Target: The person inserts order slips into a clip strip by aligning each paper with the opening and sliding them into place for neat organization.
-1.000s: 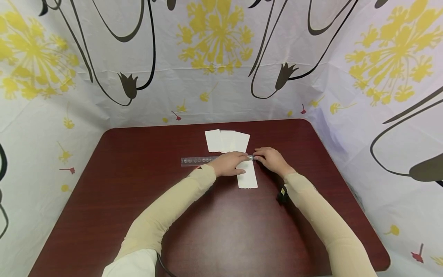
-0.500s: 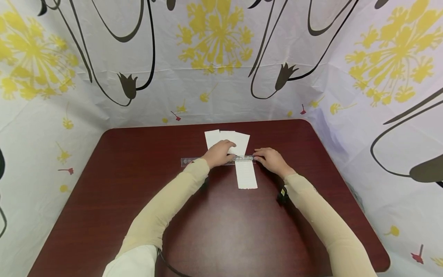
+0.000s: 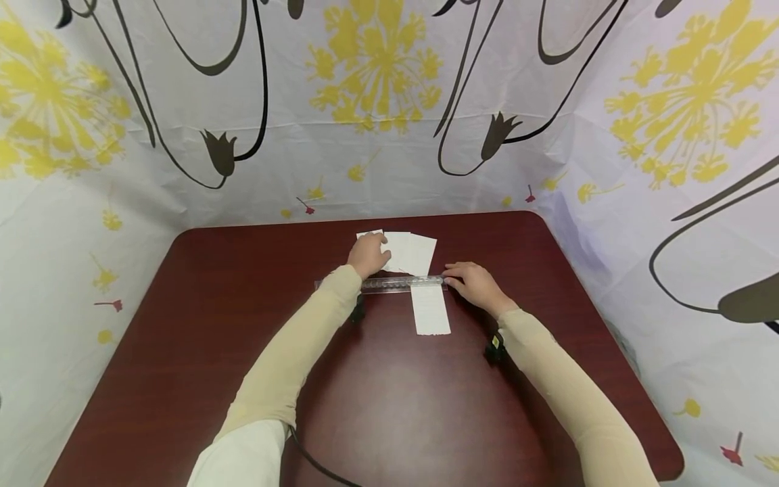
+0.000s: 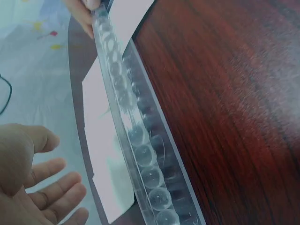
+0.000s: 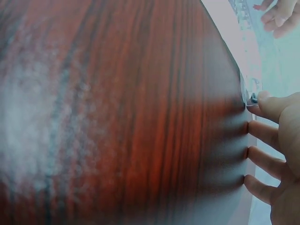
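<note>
A clear plastic strip [image 3: 389,285] with a row of round domes lies crosswise on the table. My right hand [image 3: 476,283] pinches its right end between thumb and index finger; the other fingertips [image 5: 251,152] touch the table. A white paper slip [image 3: 431,312] sticks out toward me from under the strip's right part, its near edge ragged. Behind the strip, several white paper pieces [image 3: 409,253] overlap in a fan. My left hand [image 3: 367,255], fingers loosely spread and holding nothing, is over the leftmost piece; in the left wrist view it is beside the papers.
The dark red-brown wooden table [image 3: 243,325] has rounded corners. A patterned white cloth [image 3: 377,169] hangs behind it and at both sides. A black cable [image 3: 316,463] runs from under the left sleeve, and a small black device [image 3: 495,350] sits below the right wrist.
My left hand has moved off the strip and slip, back and left to the leftmost paper, uncovering more of the strip. The right hand stays at the strip's end.
</note>
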